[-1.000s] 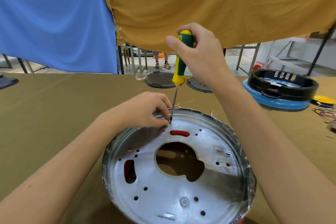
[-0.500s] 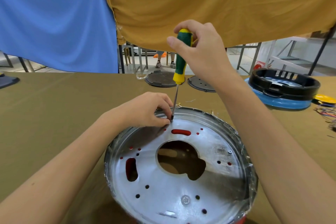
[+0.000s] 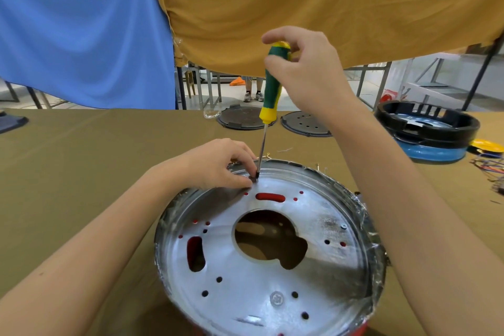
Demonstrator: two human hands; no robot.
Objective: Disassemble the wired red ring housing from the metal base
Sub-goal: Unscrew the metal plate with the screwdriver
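Note:
A round metal base (image 3: 272, 275) lies on the table in front of me, with a large centre hole and several small holes. The red ring housing (image 3: 270, 196) shows only through slots and holes, and as a red edge at the bottom right. My right hand (image 3: 308, 73) grips the top of a green and yellow screwdriver (image 3: 271, 90), held nearly upright. Its tip stands on a screw at the far left rim. My left hand (image 3: 218, 163) pinches the shaft tip and screw there.
A brown cloth covers the table (image 3: 81, 172). Two dark round plates (image 3: 242, 117) lie at the far edge. A black and blue ring housing (image 3: 431, 128) sits at the right, with coloured wires (image 3: 491, 169) and a yellow part beside it. Blue and mustard cloths hang behind.
My right hand has shifted its fingers on the screwdriver handle, as in a turn. The screwdriver stays on the same screw, and my left hand has not moved.

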